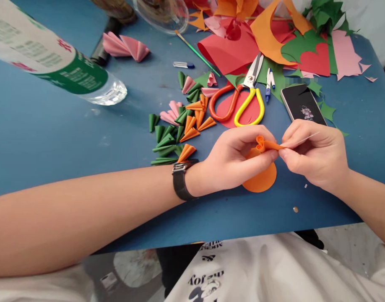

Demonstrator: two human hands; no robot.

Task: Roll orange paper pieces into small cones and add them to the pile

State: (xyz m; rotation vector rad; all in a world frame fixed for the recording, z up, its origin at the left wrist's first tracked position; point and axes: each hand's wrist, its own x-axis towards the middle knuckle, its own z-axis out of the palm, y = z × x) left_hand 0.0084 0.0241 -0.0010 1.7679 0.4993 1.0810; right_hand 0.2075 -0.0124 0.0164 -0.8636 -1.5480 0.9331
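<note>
My left hand (235, 155) pinches a small rolled orange paper piece (268, 145) between thumb and fingers, its curled end facing left. At the narrow right tip of that piece, my right hand (316, 153) is closed, thumb and fingertips pressed together on it. A thin white strip (305, 139) sticks out between the right fingers; its kind is unclear. Under the hands lies a flat orange paper circle (260, 178). Left of them is a group of small paper cones in green (164, 140), orange (190, 135) and pink (169, 117).
Scissors (251, 79) with red and yellow handles lie beyond my hands, beside a pen (268, 90) and a phone (302, 105). Paper scraps (230, 50) cover the far right. A water bottle (69, 63) is at left, near a pink folded paper (126, 46) and a brush (197, 52).
</note>
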